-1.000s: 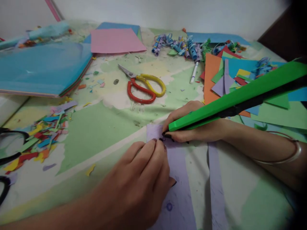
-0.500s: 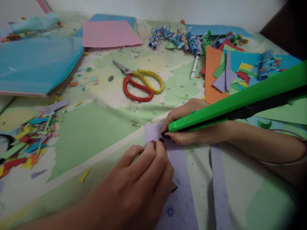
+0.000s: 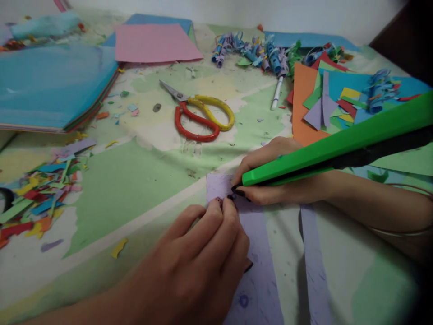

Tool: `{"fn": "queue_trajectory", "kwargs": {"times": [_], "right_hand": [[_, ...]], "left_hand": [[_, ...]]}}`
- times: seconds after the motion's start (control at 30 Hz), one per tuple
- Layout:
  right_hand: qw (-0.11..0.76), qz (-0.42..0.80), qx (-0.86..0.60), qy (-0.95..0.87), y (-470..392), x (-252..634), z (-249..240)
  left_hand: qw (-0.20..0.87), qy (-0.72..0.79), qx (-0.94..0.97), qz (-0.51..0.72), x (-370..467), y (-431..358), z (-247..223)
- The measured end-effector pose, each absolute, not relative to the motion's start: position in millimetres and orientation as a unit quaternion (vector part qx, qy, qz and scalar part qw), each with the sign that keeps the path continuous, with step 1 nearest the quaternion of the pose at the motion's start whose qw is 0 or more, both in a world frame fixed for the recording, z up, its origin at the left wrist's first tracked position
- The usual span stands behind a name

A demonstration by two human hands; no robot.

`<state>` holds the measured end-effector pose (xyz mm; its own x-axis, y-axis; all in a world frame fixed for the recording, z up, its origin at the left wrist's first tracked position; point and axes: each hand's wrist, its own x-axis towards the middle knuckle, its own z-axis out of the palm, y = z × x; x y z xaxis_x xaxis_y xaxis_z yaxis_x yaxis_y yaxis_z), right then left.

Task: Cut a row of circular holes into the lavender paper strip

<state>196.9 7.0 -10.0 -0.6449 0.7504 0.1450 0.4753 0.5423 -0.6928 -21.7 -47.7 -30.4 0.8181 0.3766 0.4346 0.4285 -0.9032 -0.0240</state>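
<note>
A light purple paper strip (image 3: 260, 271) with small dashes and a circle drawn on it lies in front of me. My left hand (image 3: 209, 253) has its fingers bent and pressed together, fingertips on the strip's upper part, the thumb mostly hidden under the palm. Right beside those fingertips, my right hand (image 3: 277, 189) pinches in a writing grip. A long green pen-like tool (image 3: 324, 151) with a black underside runs from that grip to the right edge; its working tip is hidden and its exact kind I cannot make out. Another purple strip (image 3: 316, 266) stands curled beside the first.
Scissors (image 3: 199, 113) with red and yellow handles lie beyond my hands. Colored paper scraps (image 3: 43, 194) are heaped at left, near blue sheets (image 3: 50, 85) and a pink sheet (image 3: 155, 43). At back right are curled paper rolls (image 3: 270, 52), a white stick (image 3: 277, 92) and an orange sheet (image 3: 301, 99).
The whole view has shifted slightly, with things now a little farther right and the back of the table higher. Both hands keep their places on the purple strip.
</note>
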Motion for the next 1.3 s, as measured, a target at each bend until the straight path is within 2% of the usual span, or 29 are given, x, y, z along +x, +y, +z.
{"fn": "queue_trajectory", "kwargs": {"times": [0.77, 1.3], "right_hand": [[0.202, 0.317, -0.394, -0.839, 3.8, 195.8, -3.3], [0.213, 0.321, -0.367, -0.846, 5.4, 198.2, -4.6]], "left_hand": [[0.075, -0.202, -0.948, -0.233, -20.2, -46.8, -29.3], [0.057, -0.213, -0.947, -0.235, -21.6, -48.4, -31.7]]}}
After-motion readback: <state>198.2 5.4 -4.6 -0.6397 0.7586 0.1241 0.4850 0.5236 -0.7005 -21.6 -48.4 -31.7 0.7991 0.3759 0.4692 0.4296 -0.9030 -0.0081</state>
